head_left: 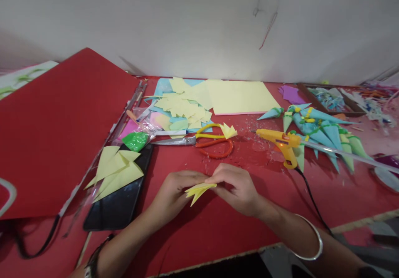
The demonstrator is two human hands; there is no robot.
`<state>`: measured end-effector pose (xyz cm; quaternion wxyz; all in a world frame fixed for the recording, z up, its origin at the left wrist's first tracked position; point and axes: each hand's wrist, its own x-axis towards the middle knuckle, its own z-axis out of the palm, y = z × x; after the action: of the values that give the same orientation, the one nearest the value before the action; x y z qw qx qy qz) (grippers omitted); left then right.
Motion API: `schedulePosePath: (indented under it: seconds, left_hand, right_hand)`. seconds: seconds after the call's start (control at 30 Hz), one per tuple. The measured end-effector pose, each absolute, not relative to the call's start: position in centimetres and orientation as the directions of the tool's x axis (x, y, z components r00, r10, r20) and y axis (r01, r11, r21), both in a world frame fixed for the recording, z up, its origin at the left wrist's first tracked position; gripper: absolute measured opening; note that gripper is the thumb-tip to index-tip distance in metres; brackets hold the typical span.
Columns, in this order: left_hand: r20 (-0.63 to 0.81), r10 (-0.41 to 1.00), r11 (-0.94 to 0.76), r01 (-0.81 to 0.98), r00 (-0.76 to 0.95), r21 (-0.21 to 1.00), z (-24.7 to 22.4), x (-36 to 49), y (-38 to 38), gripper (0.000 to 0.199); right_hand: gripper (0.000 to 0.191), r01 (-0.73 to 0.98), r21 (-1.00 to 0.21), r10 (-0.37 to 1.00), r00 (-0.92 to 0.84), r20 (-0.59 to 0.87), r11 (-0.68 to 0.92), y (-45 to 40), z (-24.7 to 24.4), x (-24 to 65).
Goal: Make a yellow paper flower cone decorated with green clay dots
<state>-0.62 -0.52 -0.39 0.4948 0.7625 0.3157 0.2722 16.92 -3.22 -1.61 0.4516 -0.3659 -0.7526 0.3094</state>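
Between my two hands is a small piece of folded yellow paper (pixel 199 191), its layers fanning out toward me. My left hand (pixel 179 188) grips it from the left, fingers closed behind it. At its right end, my right hand (pixel 235 186) pinches the paper between thumb and fingers. Just beyond my hands lie scissors (pixel 215 145) with yellow and red handles, and a small folded yellow paper piece (pixel 229 131) rests against the yellow handle. Yellow paper pieces (pixel 115 170) lie on a black phone (pixel 109 211) to the left.
A yellow glue gun (pixel 280 143) with a clear stick and black cord lies at right, before several blue and green paper cones (pixel 330 132). Cut yellow papers (pixel 183 105) and a yellow sheet stack (pixel 243 97) lie at the back. A large red board (pixel 68 136) stands left.
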Motion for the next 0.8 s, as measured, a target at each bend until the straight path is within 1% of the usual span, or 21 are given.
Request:
schedulePosePath:
  seconds: [0.27, 0.47, 0.57, 0.67, 0.73, 0.8]
  left_hand:
    - [0.106, 0.753, -0.341, 0.246, 0.650, 0.907, -0.7, -0.6, -0.6, 0.019]
    - [0.127, 0.784, -0.356, 0.272, 0.608, 0.894, -0.7, -0.4, -0.8, 0.018]
    - [0.131, 0.802, -0.368, 0.309, 0.583, 0.877, -0.9, -0.5, -0.8, 0.015]
    - [0.152, 0.815, -0.418, 0.385, 0.560, 0.823, -1.4, -0.6, -0.7, 0.018]
    - [0.150, 0.820, -0.450, 0.459, 0.553, 0.766, -1.7, -0.7, -0.7, 0.020]
    - [0.151, 0.811, -0.477, 0.489, 0.565, 0.730, -1.9, -0.7, -0.7, 0.022]
  right_hand:
    - [0.013, 0.342, -0.768, 0.834, -0.340, 0.436, 0.541, -3.3, -1.6, 16.8]
    - [0.015, 0.321, -0.789, 0.844, -0.326, 0.427, 0.523, -3.5, -1.3, 16.6]
    - [0.028, 0.326, -0.817, 0.871, -0.308, 0.383, 0.475, -3.6, -1.2, 16.7]
    - [0.040, 0.312, -0.854, 0.896, -0.296, 0.329, 0.417, -3.5, -1.1, 16.8]
    - [0.037, 0.290, -0.873, 0.907, -0.285, 0.311, 0.391, -3.4, -1.1, 16.8]
    - [0.034, 0.285, -0.886, 0.917, -0.276, 0.289, 0.365, -3.4, -1.1, 16.8]
